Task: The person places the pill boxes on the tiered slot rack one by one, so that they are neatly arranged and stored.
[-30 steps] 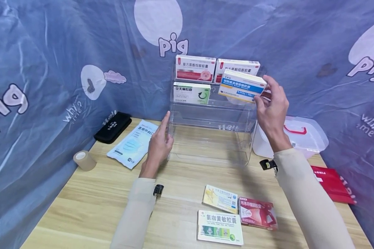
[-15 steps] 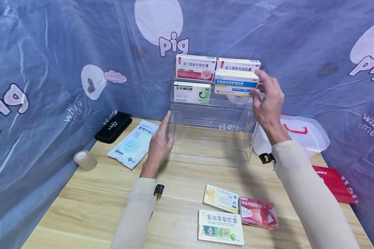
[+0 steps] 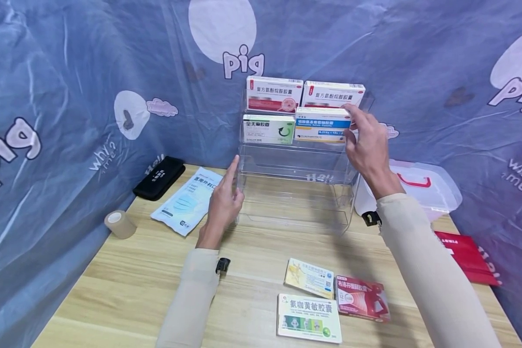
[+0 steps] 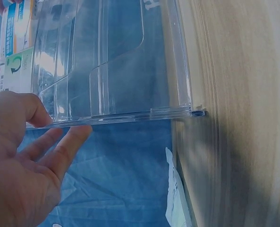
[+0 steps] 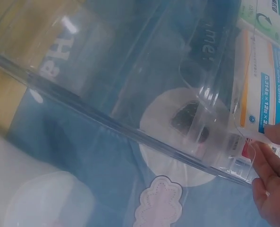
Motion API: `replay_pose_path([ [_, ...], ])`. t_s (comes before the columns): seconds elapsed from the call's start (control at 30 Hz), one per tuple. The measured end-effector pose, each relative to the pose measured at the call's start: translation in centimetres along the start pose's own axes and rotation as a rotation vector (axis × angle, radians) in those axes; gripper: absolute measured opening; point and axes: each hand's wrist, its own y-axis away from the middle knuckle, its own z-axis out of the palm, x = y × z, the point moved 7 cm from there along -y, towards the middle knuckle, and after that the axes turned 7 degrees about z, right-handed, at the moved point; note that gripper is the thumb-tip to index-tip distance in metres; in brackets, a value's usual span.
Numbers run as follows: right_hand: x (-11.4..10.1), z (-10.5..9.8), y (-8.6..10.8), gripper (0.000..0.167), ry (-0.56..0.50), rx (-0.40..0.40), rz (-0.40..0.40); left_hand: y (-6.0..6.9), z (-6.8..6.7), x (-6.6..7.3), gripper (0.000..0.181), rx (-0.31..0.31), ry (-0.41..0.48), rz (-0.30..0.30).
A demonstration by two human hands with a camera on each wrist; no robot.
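A: Head view: how does the held item lie from the grip?
B: The right hand (image 3: 367, 142) pinches the right end of the blue-and-white box (image 3: 322, 126). The box's body extends leftward from the fingers, its long axis along the second tier of the clear stand (image 3: 287, 170), just beside the green-and-white box (image 3: 268, 129). The left hand (image 3: 223, 200) is farther from it, low at the stand's left side.
A: Left wrist view?
B: Fingertips meet the stand's side edge; whether they clamp it cannot be told. The blue-and-white box shows at upper left, beyond the green-and-white box.
A: Right wrist view?
B: Digits overlap the box's near end; the remainder runs upward, away from them. Full seating on the tier cannot be confirmed.
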Motion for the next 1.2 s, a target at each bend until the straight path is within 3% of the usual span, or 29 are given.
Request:
replay_pose_path([
  [0.3, -0.1, 0.1, -0.2, 0.052, 0.069, -0.049, 0.03, 0.1, 0.0, -0.1, 0.097, -0.004, 0.004, -0.005],
  [0.53, 0.3, 0.0, -0.5, 0.036, 0.08, -0.061, 0.051, 0.1, -0.1, -0.1, 0.098, -0.003, 0.002, -0.006],
  [0.9, 0.5, 0.9, -0.6, 0.043, 0.054, -0.072, 0.068, 0.1, -0.3, -0.2, 0.095, 0.014, -0.006, -0.003],
  [1.2, 1.0, -0.1, 0.7, 0.047, 0.007, -0.039, 0.043, 0.0, 0.0, -0.1, 0.098, 0.0, -0.007, 0.008],
])
